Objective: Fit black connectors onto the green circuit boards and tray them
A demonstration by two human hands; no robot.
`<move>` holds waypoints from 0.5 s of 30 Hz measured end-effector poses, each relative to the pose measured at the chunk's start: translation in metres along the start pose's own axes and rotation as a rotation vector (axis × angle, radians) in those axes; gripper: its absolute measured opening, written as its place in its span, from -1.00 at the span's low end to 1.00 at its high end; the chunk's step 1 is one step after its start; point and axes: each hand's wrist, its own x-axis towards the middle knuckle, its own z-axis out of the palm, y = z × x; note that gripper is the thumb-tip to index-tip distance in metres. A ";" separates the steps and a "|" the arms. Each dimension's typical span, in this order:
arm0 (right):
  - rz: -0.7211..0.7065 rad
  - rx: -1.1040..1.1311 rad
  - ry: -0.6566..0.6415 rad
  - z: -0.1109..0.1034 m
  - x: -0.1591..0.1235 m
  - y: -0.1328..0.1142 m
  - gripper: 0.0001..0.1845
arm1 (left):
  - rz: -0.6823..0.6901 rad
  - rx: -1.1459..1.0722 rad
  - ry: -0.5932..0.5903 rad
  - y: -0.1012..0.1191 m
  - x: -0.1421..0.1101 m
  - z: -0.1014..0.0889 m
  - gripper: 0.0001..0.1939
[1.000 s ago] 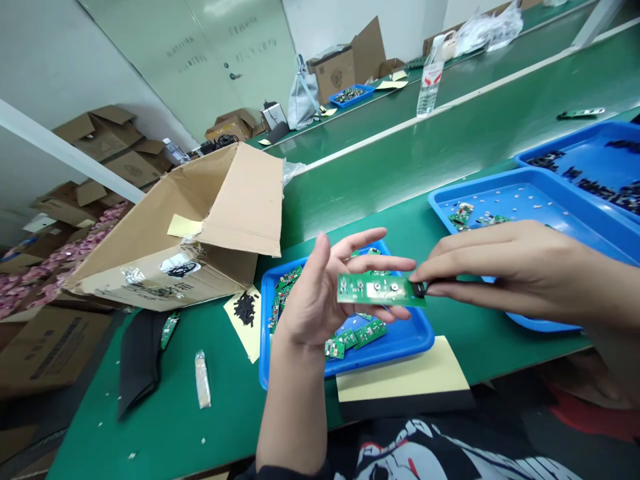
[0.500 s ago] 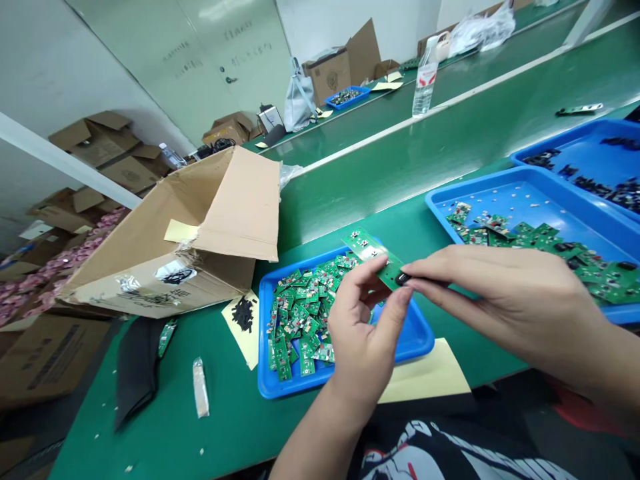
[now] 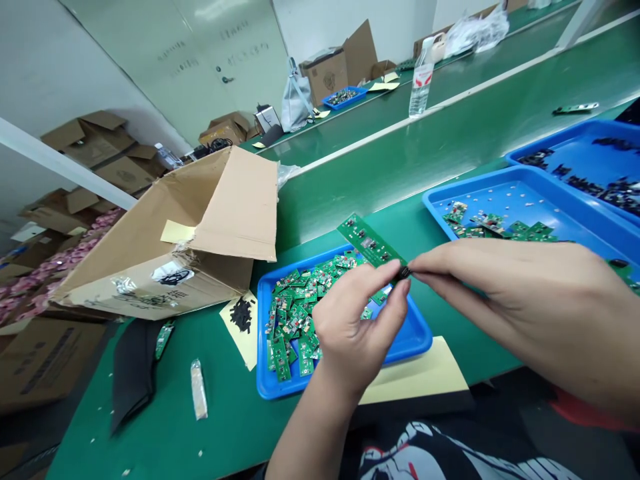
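Circuit board [image 3: 367,240] above left blue tray [image 3: 414,333] | left hand [image 3: 347,327]: fingers pinching its near end | right hand [image 3: 520,300]: fingers closed on black part [image 3: 405,273] | risk — uneven pinch could skew part

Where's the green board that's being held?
The green board is just right of the head view's centre, in the left hand, its near end by the right hand.

The left hand [image 3: 350,320] hides some of the blue tray [image 3: 413,333]. The right hand [image 3: 520,300] hides much of the near edge of the next tray [image 3: 575,207], whose right end is cut off. Both hands cover bits of the black piece [image 3: 405,273], and writing [image 3: 235,31] on the door [image 3: 260,73] is blurry.
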 end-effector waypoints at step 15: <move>0.054 0.074 0.173 0.005 0.011 0.003 -0.85 | -0.386 -0.459 0.058 0.004 0.010 0.002 -0.81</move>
